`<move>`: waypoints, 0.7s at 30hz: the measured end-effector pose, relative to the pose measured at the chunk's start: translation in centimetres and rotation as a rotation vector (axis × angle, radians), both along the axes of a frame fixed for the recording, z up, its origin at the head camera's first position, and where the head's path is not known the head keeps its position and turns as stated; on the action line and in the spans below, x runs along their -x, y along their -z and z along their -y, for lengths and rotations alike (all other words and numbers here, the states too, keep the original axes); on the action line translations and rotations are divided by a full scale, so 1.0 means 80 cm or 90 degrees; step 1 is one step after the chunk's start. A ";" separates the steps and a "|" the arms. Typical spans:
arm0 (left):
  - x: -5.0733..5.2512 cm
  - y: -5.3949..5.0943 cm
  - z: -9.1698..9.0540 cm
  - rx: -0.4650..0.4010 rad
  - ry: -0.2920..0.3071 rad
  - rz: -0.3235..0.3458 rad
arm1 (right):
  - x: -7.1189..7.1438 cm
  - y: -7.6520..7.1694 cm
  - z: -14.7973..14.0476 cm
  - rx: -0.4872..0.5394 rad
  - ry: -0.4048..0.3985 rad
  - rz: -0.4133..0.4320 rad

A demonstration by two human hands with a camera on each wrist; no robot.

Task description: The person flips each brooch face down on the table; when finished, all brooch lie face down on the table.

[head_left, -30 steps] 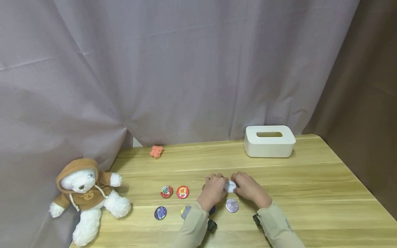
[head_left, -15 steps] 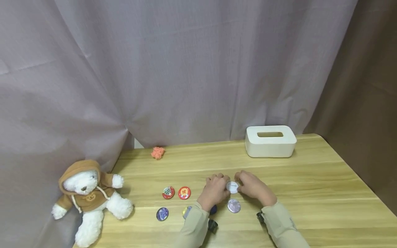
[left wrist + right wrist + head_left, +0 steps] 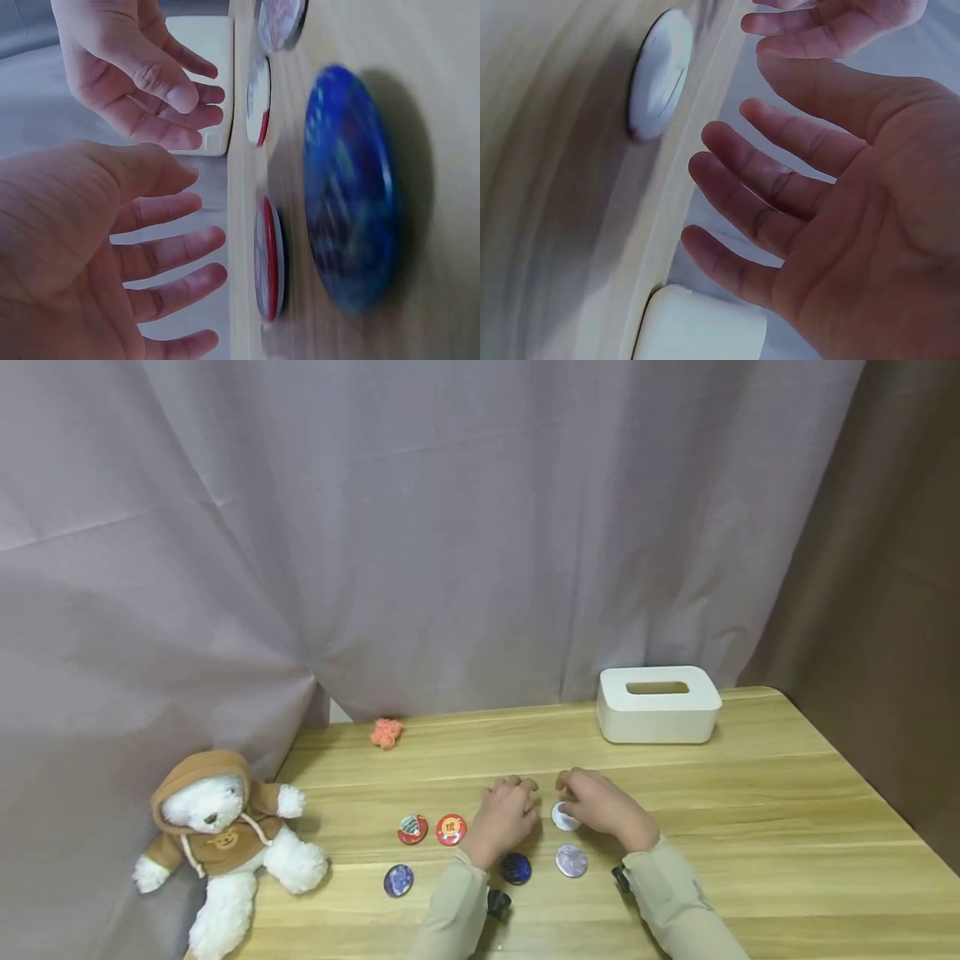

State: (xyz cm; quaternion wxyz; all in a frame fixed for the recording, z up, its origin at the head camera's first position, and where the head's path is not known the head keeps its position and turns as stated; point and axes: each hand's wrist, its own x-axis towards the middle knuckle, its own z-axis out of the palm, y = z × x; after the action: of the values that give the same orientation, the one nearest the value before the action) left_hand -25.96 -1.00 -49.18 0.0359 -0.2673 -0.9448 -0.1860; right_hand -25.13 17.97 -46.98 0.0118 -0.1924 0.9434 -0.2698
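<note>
My left hand (image 3: 504, 817) hovers just above the table, fingers loosely spread and holding nothing. Below it in the left wrist view lie a dark blue round badge (image 3: 351, 187) and a red-rimmed badge (image 3: 270, 259); the head view hides the latter behind the hand. My right hand (image 3: 603, 810) is over the edge of a whitish round badge (image 3: 562, 817). In the right wrist view its relaxed fingers (image 3: 735, 150) stand apart from that badge. A lilac badge (image 3: 572, 861) lies nearer me.
Left of my hands lie a red-and-green badge (image 3: 412, 828), a red badge (image 3: 452, 829) and a purple-blue badge (image 3: 398, 880). A teddy bear (image 3: 217, 843) sits at the left edge. Behind are a coral flower-shaped piece (image 3: 386, 733) and a white tissue box (image 3: 660, 706).
Both hands have let go of the whitish badge, which lies on the table. My left hand has moved left, away from it. The dark blue badge has come into fuller view; a yellow-and-lilac one is now covered.
</note>
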 end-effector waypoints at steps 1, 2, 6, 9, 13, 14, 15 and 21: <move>0.000 0.000 0.003 -0.001 -0.003 0.003 | 0.001 -0.001 0.004 -0.001 -0.004 0.001; -0.001 0.000 0.007 0.000 -0.006 0.006 | 0.003 -0.001 0.007 -0.004 -0.010 -0.002; -0.002 -0.001 0.017 0.005 -0.012 0.010 | 0.008 0.001 0.018 -0.004 -0.018 -0.012; -0.003 0.000 0.023 0.005 -0.014 0.008 | 0.011 0.002 0.025 -0.001 -0.027 -0.019; -0.005 0.003 0.034 0.004 -0.023 0.006 | 0.012 0.003 0.036 -0.002 -0.045 -0.021; -0.005 0.003 0.037 0.006 -0.025 0.007 | 0.012 0.003 0.039 -0.003 -0.049 -0.022; -0.005 0.003 0.041 0.009 -0.026 0.009 | 0.012 0.004 0.043 -0.002 -0.050 -0.021; -0.001 0.001 0.057 0.025 -0.025 0.031 | 0.014 0.007 0.067 0.002 -0.049 -0.041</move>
State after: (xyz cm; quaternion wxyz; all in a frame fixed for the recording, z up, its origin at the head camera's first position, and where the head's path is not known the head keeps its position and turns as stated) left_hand -25.89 -5.58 -49.22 0.0112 -0.2446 -0.9540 -0.1730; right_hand -26.22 12.59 -47.52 -0.0083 -0.2369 0.9349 -0.2642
